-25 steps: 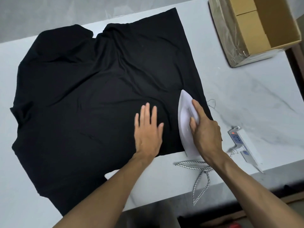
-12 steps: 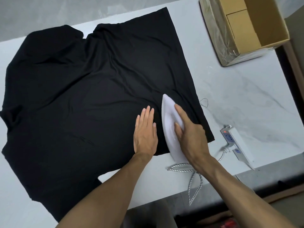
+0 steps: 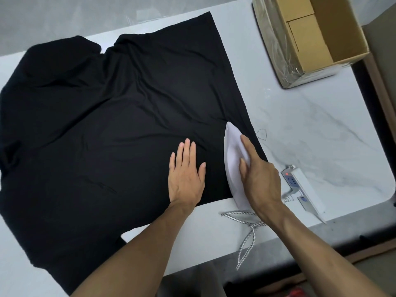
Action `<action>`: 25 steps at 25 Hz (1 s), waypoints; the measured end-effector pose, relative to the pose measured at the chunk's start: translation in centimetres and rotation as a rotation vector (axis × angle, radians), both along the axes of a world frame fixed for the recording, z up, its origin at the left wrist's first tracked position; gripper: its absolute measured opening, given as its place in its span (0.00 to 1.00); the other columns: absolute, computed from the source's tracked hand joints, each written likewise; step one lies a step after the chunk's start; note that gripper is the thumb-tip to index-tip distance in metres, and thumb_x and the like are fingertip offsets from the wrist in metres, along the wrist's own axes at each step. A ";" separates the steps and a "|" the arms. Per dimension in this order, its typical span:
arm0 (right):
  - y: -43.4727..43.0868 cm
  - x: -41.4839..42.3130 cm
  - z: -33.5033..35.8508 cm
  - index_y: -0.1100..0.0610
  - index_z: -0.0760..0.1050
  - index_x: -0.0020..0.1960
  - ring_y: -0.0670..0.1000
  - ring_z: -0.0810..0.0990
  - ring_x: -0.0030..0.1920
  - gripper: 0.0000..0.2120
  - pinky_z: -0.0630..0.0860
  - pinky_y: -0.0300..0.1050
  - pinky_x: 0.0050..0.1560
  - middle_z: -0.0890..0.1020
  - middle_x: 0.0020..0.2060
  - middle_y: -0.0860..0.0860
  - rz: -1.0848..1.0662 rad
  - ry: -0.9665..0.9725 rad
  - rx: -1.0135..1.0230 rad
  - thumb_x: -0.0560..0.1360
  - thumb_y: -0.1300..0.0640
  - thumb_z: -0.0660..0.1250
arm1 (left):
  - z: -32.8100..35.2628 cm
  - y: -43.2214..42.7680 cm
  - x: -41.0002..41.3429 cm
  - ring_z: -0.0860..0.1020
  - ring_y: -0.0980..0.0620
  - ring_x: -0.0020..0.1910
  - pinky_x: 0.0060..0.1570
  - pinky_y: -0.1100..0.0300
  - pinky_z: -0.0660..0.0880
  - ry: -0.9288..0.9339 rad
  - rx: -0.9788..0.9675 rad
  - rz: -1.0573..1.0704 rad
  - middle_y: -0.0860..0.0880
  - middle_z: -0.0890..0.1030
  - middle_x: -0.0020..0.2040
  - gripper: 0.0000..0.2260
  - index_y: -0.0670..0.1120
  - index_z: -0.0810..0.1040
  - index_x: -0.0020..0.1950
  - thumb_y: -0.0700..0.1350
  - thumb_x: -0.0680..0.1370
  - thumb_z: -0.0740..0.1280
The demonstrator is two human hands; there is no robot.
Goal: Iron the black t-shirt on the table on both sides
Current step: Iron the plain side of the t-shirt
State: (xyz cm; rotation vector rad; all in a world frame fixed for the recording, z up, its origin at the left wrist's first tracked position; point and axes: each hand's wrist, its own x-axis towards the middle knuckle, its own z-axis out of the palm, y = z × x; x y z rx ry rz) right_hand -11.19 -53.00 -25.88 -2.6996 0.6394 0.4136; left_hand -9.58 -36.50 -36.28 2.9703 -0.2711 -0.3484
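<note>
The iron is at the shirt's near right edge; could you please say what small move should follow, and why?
Probably the right hand should glide the iron forward along the black t-shirt: creases lie ahead of its tip, and the left hand presses the cloth flat beside it.

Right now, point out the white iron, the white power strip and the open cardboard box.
white iron (image 3: 230, 161), head view, uncovered left side of its shell
white power strip (image 3: 306, 188), head view, middle of its top face
open cardboard box (image 3: 338, 31), head view, inner right wall

Soft, even, shadowless light; sharp centre, wide-angle bending at edges, black cloth swallowing detail.
</note>
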 end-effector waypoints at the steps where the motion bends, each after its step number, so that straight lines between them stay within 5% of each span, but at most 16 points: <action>1: -0.1 0.0 -0.1 0.38 0.49 0.77 0.56 0.69 0.32 0.28 0.65 0.46 0.34 0.76 0.31 0.55 -0.003 0.004 -0.011 0.81 0.52 0.56 | 0.0 -0.1 0.0 0.50 0.49 0.80 0.78 0.50 0.50 0.001 0.003 -0.001 0.47 0.52 0.81 0.28 0.45 0.49 0.80 0.56 0.83 0.43; 6: -0.3 0.1 0.2 0.38 0.53 0.77 0.57 0.70 0.32 0.27 0.67 0.48 0.34 0.73 0.29 0.53 -0.062 -0.016 0.055 0.81 0.52 0.57 | 0.3 0.1 0.1 0.50 0.50 0.80 0.78 0.49 0.49 0.015 -0.041 -0.002 0.49 0.51 0.81 0.26 0.46 0.50 0.80 0.55 0.84 0.45; 9: 1.1 0.2 1.6 0.39 0.56 0.76 0.59 0.74 0.34 0.26 0.74 0.52 0.39 0.72 0.28 0.53 -0.076 -0.048 0.195 0.80 0.52 0.58 | 2.1 0.6 0.5 0.53 0.57 0.79 0.78 0.53 0.51 0.083 -0.449 0.112 0.52 0.57 0.80 0.23 0.47 0.59 0.79 0.44 0.83 0.54; 12: 5.2 0.6 3.7 0.42 0.55 0.77 0.62 0.77 0.39 0.28 0.75 0.53 0.43 0.78 0.36 0.57 0.064 -0.033 0.266 0.80 0.48 0.60 | 5.0 6.6 0.4 0.62 0.62 0.74 0.73 0.68 0.57 0.050 -0.863 0.459 0.53 0.65 0.76 0.22 0.45 0.70 0.73 0.31 0.80 0.57; 17: 17.2 1.1 3.8 0.47 0.62 0.69 0.59 0.80 0.47 0.22 0.73 0.50 0.44 0.83 0.49 0.53 0.731 0.126 0.246 0.80 0.40 0.55 | 5.2 27.6 -3.0 0.66 0.48 0.74 0.75 0.49 0.61 -0.204 -0.402 0.759 0.47 0.70 0.73 0.19 0.43 0.71 0.71 0.33 0.80 0.57; 21: 28.2 -0.4 2.5 0.46 0.60 0.70 0.59 0.80 0.50 0.20 0.66 0.49 0.41 0.83 0.51 0.52 1.101 0.119 0.191 0.80 0.42 0.54 | 3.3 38.1 -5.3 0.58 0.42 0.77 0.75 0.45 0.58 0.000 -0.066 0.534 0.44 0.63 0.77 0.20 0.45 0.64 0.76 0.44 0.84 0.53; 25: 33.8 -1.3 1.1 0.46 0.62 0.69 0.60 0.80 0.48 0.19 0.68 0.50 0.41 0.83 0.49 0.54 1.205 0.118 0.131 0.80 0.43 0.55 | 1.4 41.2 -6.3 0.53 0.44 0.79 0.76 0.47 0.54 0.042 -0.049 0.353 0.47 0.56 0.80 0.23 0.49 0.56 0.80 0.51 0.85 0.46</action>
